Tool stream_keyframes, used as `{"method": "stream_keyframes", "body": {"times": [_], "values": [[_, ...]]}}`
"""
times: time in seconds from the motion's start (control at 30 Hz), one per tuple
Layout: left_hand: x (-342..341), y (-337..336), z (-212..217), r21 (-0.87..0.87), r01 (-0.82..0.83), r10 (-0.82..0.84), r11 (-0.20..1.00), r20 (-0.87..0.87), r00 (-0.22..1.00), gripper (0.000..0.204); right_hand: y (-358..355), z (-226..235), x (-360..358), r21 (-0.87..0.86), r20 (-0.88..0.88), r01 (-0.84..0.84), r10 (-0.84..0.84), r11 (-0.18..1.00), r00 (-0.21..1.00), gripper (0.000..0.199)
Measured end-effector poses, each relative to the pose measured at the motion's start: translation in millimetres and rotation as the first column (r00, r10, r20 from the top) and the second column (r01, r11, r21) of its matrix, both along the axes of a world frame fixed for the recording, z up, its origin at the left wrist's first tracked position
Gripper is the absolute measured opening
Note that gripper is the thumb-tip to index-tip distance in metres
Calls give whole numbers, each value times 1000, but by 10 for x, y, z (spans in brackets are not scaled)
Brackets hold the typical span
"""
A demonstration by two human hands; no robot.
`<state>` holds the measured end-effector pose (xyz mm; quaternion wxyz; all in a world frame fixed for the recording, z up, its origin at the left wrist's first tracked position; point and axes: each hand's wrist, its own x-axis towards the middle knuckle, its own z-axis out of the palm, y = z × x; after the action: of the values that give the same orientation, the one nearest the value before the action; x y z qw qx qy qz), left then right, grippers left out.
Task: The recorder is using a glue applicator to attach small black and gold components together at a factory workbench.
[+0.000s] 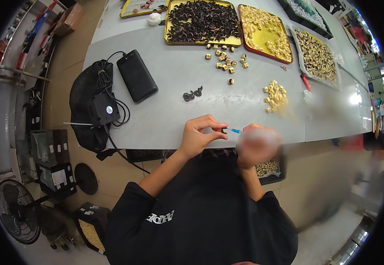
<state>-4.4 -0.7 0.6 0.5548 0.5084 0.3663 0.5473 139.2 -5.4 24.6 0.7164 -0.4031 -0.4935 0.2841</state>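
Observation:
Between the thumb and fingertips of my left hand [197,135] is a small black piece [223,130], held just above the table's near edge. My right hand [245,160] is closed around a pale, see-through squeeze bottle [258,142], partly blurred. Its thin tip with a blue base [234,130] points left and meets or nearly meets the black piece. Beyond my left hand lie a few curved black pieces [192,94] on the grey table. A loose pile of cream-coloured small blocks [275,95] sits beyond my right hand.
Small black-and-cream blocks [224,66] lie scattered before a yellow tray [203,43] of dark curved pieces. A red-rimmed tray [267,54] holds cream pieces. At left are a black power bank [136,76], cables and a black bag [83,101]. A red pen [305,82] lies right.

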Motion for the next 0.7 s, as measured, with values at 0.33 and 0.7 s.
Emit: {"method": "stream_keyframes", "body": {"times": [0.33, 0.7], "values": [[-6, 11, -49, 17, 4, -4, 1000, 52, 999, 27, 167, -29, 294, -102, -239, -97, 70, 990, 968, 21], [-19, 31, -20, -5, -16, 16, 1000, 79, 997, 28, 290, -176, 495, -193, 445, -38, 122, 981, 887, 44]]}}
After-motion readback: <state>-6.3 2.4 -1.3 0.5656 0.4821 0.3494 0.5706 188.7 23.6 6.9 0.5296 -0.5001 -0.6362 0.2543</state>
